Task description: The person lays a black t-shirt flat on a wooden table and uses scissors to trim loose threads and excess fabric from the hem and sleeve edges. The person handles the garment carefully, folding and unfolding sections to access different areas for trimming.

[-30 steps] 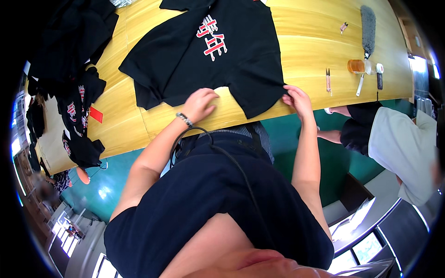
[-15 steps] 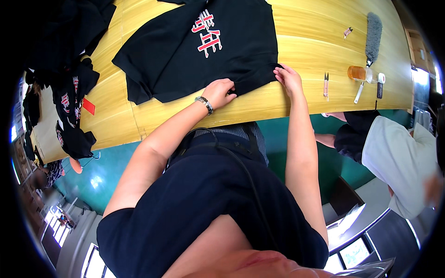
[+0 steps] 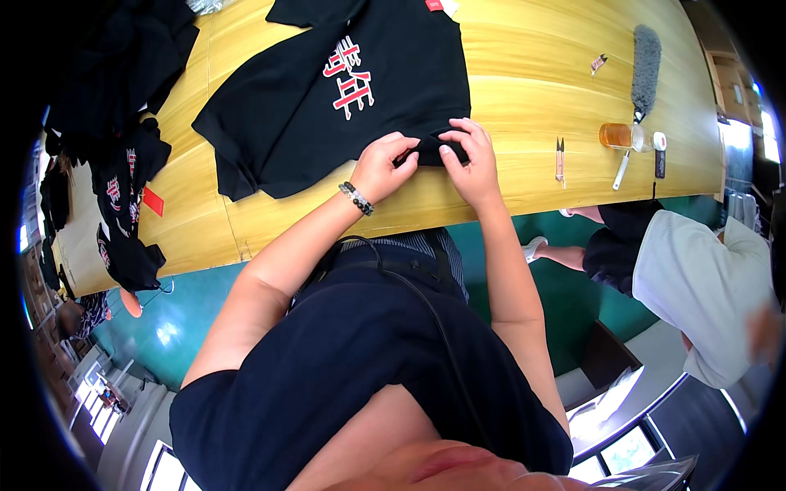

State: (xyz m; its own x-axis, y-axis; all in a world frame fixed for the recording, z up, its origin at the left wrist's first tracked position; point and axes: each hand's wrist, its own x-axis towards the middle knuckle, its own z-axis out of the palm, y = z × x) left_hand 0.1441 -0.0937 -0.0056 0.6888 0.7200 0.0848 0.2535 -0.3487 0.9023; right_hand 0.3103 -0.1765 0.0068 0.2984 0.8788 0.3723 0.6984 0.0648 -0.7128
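A black garment (image 3: 286,114) with red and white printed characters lies on the yellow wooden table (image 3: 540,98). My left hand (image 3: 385,168), with a bead bracelet, has its fingers closed on the garment's lower edge. Just right of it my right hand (image 3: 469,168) grips the same edge at the garment's lower right, where the cloth is bunched into a fold between my two hands. A red label shows at the garment's top right.
Piled black garments (image 3: 119,57) cover the left end, near a red tag (image 3: 153,200). At the right lie scissors-like snips (image 3: 560,159), a grey duster (image 3: 645,69), an amber-liquid container (image 3: 616,135) and a dark tool (image 3: 659,164). A co-worker (image 3: 700,290) stands at right.
My right hand has moved inward, toward my left hand, which has moved a little right and closed on the cloth. The lower right part of the garment is now raised and folded.
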